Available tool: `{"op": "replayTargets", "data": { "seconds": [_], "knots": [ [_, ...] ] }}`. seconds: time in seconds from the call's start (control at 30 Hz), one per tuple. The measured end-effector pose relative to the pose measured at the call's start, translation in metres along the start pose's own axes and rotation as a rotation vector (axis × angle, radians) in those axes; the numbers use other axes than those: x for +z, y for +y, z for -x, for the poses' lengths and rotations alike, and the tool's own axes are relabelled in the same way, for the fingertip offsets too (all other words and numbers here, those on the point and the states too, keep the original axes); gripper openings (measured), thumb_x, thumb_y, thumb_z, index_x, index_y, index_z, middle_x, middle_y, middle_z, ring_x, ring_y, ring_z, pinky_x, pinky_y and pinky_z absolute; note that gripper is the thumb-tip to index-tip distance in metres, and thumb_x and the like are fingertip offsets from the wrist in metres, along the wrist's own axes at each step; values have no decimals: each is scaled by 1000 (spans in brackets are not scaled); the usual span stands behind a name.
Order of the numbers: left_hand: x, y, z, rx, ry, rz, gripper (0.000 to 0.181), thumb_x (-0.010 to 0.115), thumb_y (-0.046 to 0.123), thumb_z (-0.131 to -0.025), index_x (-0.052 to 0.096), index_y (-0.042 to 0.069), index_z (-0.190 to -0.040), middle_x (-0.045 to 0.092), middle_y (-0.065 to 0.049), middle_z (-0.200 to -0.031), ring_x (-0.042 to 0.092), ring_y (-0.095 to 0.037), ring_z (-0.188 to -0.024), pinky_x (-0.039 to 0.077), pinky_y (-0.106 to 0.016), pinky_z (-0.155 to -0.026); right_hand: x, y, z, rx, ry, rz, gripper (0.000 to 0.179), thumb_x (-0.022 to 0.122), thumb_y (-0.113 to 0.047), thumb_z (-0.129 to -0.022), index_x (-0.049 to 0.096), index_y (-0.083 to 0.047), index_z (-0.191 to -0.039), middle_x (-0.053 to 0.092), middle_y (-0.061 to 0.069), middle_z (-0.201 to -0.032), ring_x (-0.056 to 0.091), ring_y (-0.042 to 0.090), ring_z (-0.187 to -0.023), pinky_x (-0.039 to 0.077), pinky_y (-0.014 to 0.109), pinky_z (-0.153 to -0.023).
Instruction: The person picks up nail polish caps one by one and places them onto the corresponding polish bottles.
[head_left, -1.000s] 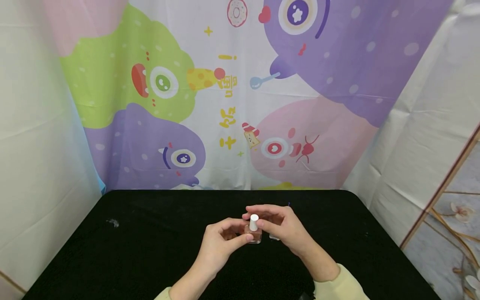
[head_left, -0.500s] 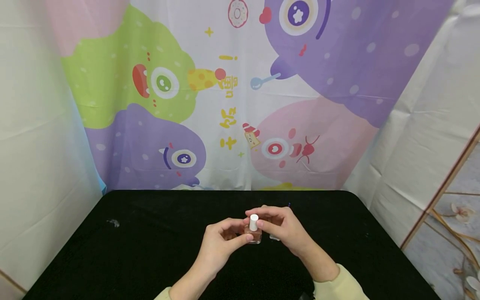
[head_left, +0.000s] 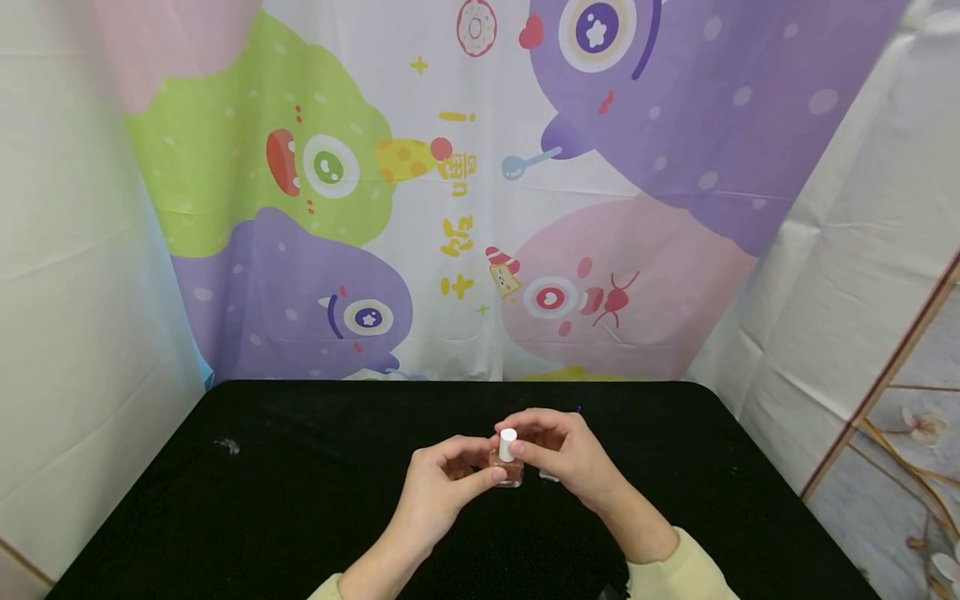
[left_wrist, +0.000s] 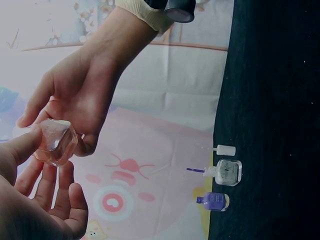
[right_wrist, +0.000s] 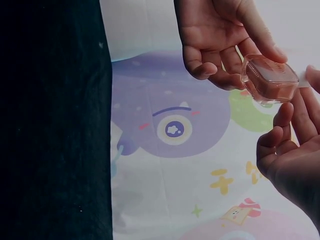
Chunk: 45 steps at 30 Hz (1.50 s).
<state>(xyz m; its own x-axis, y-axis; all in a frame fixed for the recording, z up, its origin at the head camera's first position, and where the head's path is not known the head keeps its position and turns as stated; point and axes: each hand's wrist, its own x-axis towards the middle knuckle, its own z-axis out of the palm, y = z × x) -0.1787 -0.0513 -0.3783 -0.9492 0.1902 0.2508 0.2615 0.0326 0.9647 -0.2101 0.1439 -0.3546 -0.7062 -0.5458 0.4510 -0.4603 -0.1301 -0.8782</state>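
A small square nail polish bottle (head_left: 506, 471) with pinkish-brown polish is held upright over the middle of the table. My left hand (head_left: 442, 483) grips its glass body between thumb and fingers. At its top, my right hand (head_left: 566, 450) pinches the tall white cap (head_left: 507, 445) with thumb and fingertips. The cap sits on the neck. In the right wrist view the bottle (right_wrist: 270, 80) is seen from below, with the left thumb along its side. The left wrist view shows my right palm behind the bottle (left_wrist: 56, 142).
On the black-covered table (head_left: 300, 517), beyond my hands, are a purple polish bottle without cap (left_wrist: 215, 201), a clear bottle (left_wrist: 228, 172), a white cap (left_wrist: 226, 150) and a purple-tipped brush (left_wrist: 195, 170). A small clear scrap (head_left: 227, 446) lies at left. A cartoon curtain (head_left: 450, 333) hangs behind.
My right fingers shift slightly around the white cap, the thumb sliding a little. The left hand and the nail polish bottle stay in place.
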Motion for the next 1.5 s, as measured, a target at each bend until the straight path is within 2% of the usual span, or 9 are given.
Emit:
{"op": "replayTargets", "data": {
  "seconds": [0.23,0.67,1.0,1.3,1.5],
  "knots": [
    [0,1,0,-5,-3,5,27,77,20,-76,69,13,-100,69,-6,-96,65,-17,-85,54,-27,-75,0,0,0,10,4,-27,18,57,0,-90,58,5,-107,67,3,-100,62,11,-78,54,30,-65],
    [1,1,0,-4,-17,34,25,77,18,-77,69,11,-100,69,-8,-96,65,-18,-84,54,-27,-73,0,3,-2,27,34,10,14,62,-1,-87,58,0,-101,65,4,-94,60,13,-76,54,32,-62],
    [2,2,-1,-5,-21,39,25,76,18,-78,69,10,-100,69,-8,-96,66,-20,-84,54,-27,-71,3,2,-3,74,65,32,17,66,-4,-84,56,-3,-98,62,6,-94,57,12,-74,51,29,-60],
    [2,4,0,-4,-29,18,25,76,22,-79,69,13,-101,70,-6,-96,65,-18,-86,52,-25,-71,5,1,-4,79,67,-7,19,68,-2,-82,53,-6,-94,59,5,-92,54,9,-69,50,26,-55],
    [2,3,1,7,-32,28,25,75,22,-79,69,12,-101,69,-7,-96,65,-19,-86,53,-26,-71,6,1,-4,106,69,-14,22,68,-2,-82,54,-7,-97,59,4,-92,57,11,-73,51,26,-58]
  ]
}}
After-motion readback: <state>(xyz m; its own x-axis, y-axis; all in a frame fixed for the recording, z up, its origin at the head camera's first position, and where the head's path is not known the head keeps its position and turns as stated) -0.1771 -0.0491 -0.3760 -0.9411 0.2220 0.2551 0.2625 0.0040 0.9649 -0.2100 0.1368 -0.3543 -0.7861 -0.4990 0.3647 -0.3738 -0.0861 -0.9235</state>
